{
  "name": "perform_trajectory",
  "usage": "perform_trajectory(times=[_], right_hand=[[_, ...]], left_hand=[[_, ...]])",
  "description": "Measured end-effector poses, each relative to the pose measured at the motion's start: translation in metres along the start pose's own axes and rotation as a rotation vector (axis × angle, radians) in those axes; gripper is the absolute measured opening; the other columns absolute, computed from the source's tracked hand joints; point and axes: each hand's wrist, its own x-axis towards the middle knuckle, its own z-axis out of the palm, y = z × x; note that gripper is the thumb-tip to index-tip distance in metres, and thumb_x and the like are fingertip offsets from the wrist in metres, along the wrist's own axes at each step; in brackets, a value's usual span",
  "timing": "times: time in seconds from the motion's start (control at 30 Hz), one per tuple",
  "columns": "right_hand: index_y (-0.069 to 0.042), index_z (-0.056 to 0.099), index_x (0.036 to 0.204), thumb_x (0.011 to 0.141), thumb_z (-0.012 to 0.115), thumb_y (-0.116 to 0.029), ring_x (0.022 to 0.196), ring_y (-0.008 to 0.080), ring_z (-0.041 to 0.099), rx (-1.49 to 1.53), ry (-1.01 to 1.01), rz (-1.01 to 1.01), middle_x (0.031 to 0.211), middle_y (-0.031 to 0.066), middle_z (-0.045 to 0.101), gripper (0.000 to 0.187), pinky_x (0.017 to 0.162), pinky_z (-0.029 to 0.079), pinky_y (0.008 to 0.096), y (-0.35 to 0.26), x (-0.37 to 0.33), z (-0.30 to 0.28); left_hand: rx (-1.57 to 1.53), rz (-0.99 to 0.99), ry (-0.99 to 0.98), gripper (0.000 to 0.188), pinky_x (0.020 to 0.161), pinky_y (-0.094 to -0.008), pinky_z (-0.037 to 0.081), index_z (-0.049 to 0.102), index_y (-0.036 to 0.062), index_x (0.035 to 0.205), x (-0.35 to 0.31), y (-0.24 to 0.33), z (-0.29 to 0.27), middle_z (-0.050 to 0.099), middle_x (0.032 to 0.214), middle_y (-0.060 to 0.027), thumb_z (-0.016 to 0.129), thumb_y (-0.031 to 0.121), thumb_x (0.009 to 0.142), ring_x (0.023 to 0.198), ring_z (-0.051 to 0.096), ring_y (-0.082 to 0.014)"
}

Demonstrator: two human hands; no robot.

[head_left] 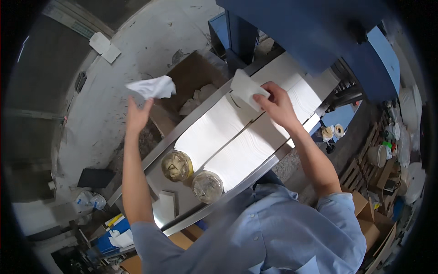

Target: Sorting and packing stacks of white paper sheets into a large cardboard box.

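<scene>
My left hand [137,116] is spread open beneath a crumpled white tissue sheet [153,86]; my right hand [275,104] pinches a folded white tissue piece [245,87] above the white tissue strips [237,137]

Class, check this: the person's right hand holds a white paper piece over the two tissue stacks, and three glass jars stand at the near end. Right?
Not quite. The head view shows two glass jars, not three. The right hand does hold a white paper piece over the tissue stacks.

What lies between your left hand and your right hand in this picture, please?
In the head view, between the left hand and right hand lie an open cardboard box and the conveyor's metal rail.
</scene>
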Motion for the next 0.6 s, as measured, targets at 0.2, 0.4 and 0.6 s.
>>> perform_trajectory(times=[0.2, 0.4, 0.6], right_hand=[[-0.002, 0.062, 0.116, 0.097, 0.067, -0.023, 0.079, 0.0078, 0.061, 0.407, 0.159, 0.130, 0.093, 0.0012, 0.065, 0.028, 0.070, 0.052, 0.0250, 0.008, -0.005, -0.035], [-0.004, 0.062, 0.118, 0.097, 0.066, -0.021, 0.078, 0.0053, 0.059, 0.493, 0.201, 0.224, 0.095, -0.0002, 0.066, 0.028, 0.072, 0.053, 0.0247, 0.022, -0.013, -0.048], [-0.006, 0.060, 0.124, 0.098, 0.066, -0.017, 0.074, 0.0070, 0.058, 0.568, 0.281, 0.273, 0.096, 0.0016, 0.063, 0.029, 0.070, 0.052, 0.0233, 0.026, -0.015, -0.024]], left_hand=[[0.054, -0.314, -0.502, 0.063, 0.082, -0.0317, 0.053, 0.061, -0.0108, 0.127, -0.081, 0.081, -0.008, 0.072, 0.098, -0.0134, 0.075, 0.040, 0.093, 0.088, 0.064, -0.0155], [0.179, -0.046, -0.533, 0.049, 0.083, -0.0355, 0.055, 0.068, -0.0056, 0.119, -0.100, 0.108, -0.009, 0.074, 0.101, -0.0181, 0.076, 0.034, 0.091, 0.091, 0.071, -0.0256], [-0.082, 0.072, -0.583, 0.046, 0.086, -0.0385, 0.056, 0.070, -0.0029, 0.120, -0.060, 0.188, 0.088, 0.073, 0.106, -0.0219, 0.077, 0.032, 0.090, 0.097, 0.072, -0.0332]])
